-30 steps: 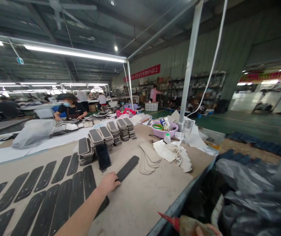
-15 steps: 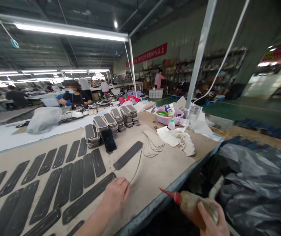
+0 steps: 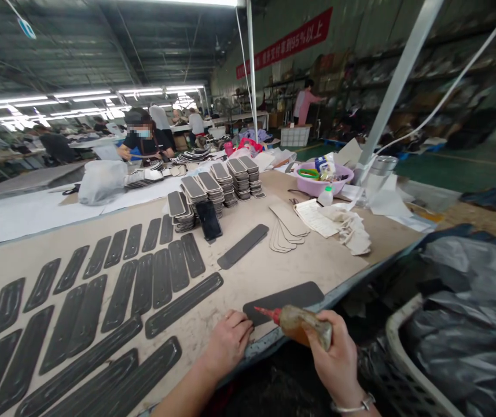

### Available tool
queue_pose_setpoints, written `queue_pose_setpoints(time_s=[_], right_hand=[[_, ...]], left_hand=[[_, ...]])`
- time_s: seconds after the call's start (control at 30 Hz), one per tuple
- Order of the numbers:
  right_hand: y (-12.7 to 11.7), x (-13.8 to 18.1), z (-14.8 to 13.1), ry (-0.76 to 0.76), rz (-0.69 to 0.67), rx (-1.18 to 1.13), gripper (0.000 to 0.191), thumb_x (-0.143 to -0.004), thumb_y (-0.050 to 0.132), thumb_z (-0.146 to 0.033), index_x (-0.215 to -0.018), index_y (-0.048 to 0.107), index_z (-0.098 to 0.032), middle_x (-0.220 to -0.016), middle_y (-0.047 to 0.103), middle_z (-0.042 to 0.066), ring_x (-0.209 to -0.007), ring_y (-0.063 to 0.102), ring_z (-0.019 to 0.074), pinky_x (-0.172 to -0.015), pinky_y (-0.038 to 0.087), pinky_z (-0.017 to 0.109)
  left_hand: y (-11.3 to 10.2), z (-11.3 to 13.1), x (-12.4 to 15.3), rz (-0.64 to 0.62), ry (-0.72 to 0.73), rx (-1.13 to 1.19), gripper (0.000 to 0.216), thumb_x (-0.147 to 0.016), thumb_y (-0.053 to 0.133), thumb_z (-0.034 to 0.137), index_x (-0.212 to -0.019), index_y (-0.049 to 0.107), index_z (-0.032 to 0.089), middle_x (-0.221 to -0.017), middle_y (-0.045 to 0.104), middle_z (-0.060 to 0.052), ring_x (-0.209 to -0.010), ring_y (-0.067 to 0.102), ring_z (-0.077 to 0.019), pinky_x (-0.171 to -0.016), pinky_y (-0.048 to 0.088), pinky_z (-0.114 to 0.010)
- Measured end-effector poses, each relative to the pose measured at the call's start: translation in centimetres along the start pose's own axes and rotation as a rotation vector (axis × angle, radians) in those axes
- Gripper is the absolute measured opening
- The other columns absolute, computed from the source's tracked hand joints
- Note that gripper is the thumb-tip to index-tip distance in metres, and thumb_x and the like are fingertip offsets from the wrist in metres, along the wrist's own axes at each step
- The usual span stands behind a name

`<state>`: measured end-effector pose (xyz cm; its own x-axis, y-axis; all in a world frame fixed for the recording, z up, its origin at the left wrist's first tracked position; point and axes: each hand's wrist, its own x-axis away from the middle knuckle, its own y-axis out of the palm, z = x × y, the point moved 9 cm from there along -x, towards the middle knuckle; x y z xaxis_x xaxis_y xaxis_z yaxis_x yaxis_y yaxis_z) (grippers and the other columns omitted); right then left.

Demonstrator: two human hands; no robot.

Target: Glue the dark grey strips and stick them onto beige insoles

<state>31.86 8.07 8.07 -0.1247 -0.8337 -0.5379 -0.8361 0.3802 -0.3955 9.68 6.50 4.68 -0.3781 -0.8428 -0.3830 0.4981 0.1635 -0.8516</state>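
My left hand [image 3: 229, 345] rests at the near table edge, fingers curled, pressing the left end of a dark flat strip [image 3: 285, 297] that lies along that edge. My right hand [image 3: 337, 359] is closed round a squeeze bottle of brownish glue [image 3: 302, 322]; its red nozzle points left, almost touching the strip. Several more dark strips [image 3: 100, 295] lie in rows across the table [image 3: 274, 260] to the left.
Behind the strips stand stacks of grey-topped pads [image 3: 217, 188] and a dark phone [image 3: 208, 219]. Tan pieces [image 3: 289, 223], cloth and a pink basin [image 3: 322, 179] lie right. A metal post [image 3: 393, 92] rises at the table corner. Black plastic bags [image 3: 469, 324] fill the right. A masked person [image 3: 143, 142] works opposite.
A dark strip now lies at the near edge under my left hand. My right hand has brought the glue bottle up to it. The view has tilted down.
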Motion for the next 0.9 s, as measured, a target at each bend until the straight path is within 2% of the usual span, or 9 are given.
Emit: queue_pose_setpoints(time_s=[0.1,0.23,0.47,0.63,0.9], right_hand=[[1.7,0.1,-0.6,-0.078,-0.056,-0.007,0.015,-0.084,0.058,-0.029,-0.094,0.05,-0.022,-0.083,0.056,0.002,-0.072,0.056,0.0157,-0.065,0.047,0.028],[3.3,0.4,-0.5,-0.097,-0.102,-0.001,0.012,-0.085,0.056,-0.028,-0.092,0.049,-0.022,-0.081,0.055,0.002,-0.072,0.055,0.0165,-0.065,0.048,0.03],[3.9,0.4,-1.2,-0.153,-0.092,-0.025,0.009,-0.085,0.054,-0.023,-0.091,0.048,-0.023,-0.077,0.053,0.001,-0.07,0.055,0.0159,-0.063,0.049,0.028],[2.3,-0.5,1.1,-0.111,-0.042,0.064,0.01,-0.084,0.056,-0.025,-0.091,0.049,-0.022,-0.08,0.053,0.001,-0.073,0.054,0.0164,-0.066,0.047,0.029],[-3.1,-3.6,5.2,-0.056,0.151,0.295,0.015,-0.085,0.059,-0.033,-0.088,0.05,-0.021,-0.081,0.053,0.001,-0.074,0.053,0.0163,-0.068,0.045,0.029]], left_hand=[[0.2,0.1,0.0,-0.004,0.006,-0.019,0.025,-0.093,0.04,0.014,-0.096,0.065,0.014,-0.087,0.063,-0.009,-0.08,0.057,-0.0172,-0.077,0.05,-0.035],[0.2,0.2,-0.1,-0.01,0.003,-0.02,0.027,-0.094,0.038,0.016,-0.096,0.065,0.015,-0.084,0.063,-0.009,-0.078,0.058,-0.0172,-0.074,0.051,-0.035],[0.3,0.2,-0.2,-0.018,0.001,0.013,0.025,-0.093,0.04,0.016,-0.095,0.065,0.017,-0.084,0.063,-0.009,-0.078,0.057,-0.0174,-0.074,0.051,-0.035],[0.6,-0.3,0.2,0.024,0.01,0.01,0.022,-0.092,0.044,0.016,-0.099,0.065,0.015,-0.088,0.063,-0.009,-0.082,0.056,-0.018,-0.076,0.051,-0.034],[0.7,-0.7,0.4,0.049,0.009,0.021,0.021,-0.091,0.046,0.017,-0.097,0.066,0.016,-0.091,0.064,-0.009,-0.085,0.059,-0.0178,-0.08,0.051,-0.034]])
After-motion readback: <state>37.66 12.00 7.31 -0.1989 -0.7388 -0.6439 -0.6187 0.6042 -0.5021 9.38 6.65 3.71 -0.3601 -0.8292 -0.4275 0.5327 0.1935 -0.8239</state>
